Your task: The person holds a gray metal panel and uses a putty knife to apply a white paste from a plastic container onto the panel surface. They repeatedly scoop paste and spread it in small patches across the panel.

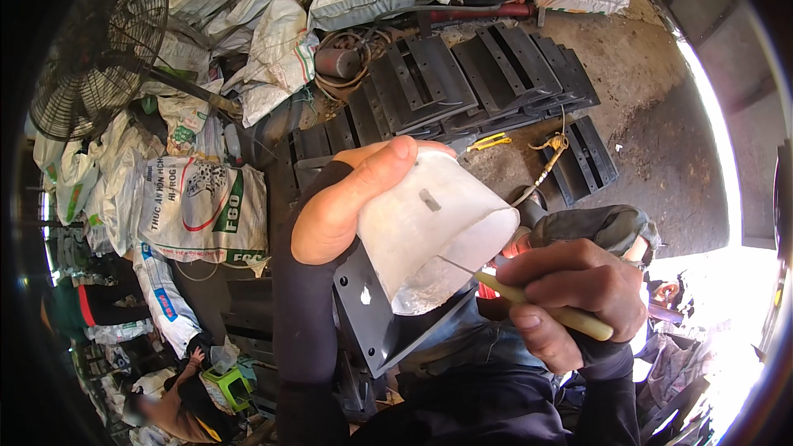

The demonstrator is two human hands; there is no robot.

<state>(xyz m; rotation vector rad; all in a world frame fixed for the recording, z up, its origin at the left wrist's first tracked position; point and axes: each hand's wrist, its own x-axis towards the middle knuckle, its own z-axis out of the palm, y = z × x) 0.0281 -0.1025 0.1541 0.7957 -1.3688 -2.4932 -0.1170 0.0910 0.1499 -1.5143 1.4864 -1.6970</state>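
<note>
My left hand [351,198] is wrapped round the outside of a white plastic tub [421,215], its thumb along the top. The tub is tilted, its mouth toward my right hand, and something whitish lies inside near the lower rim. In my right hand [582,301] is a thin tool with a pale yellow handle [570,316]. The tool's slim dark tip reaches into the tub's mouth; its exact kind I cannot make out. Below the tub, a dark angled metal part with holes [359,297] rests at my lap, partly hidden by the tub.
Stacks of dark metal parts [421,83] lie ahead on the floor. Beside them are a yellow cutter [490,142] and a hose with a brass fitting [552,149]. A large fan [99,45] and filled sacks [206,206] stand left. Another person [178,405] sits at lower left near a green stool [230,388].
</note>
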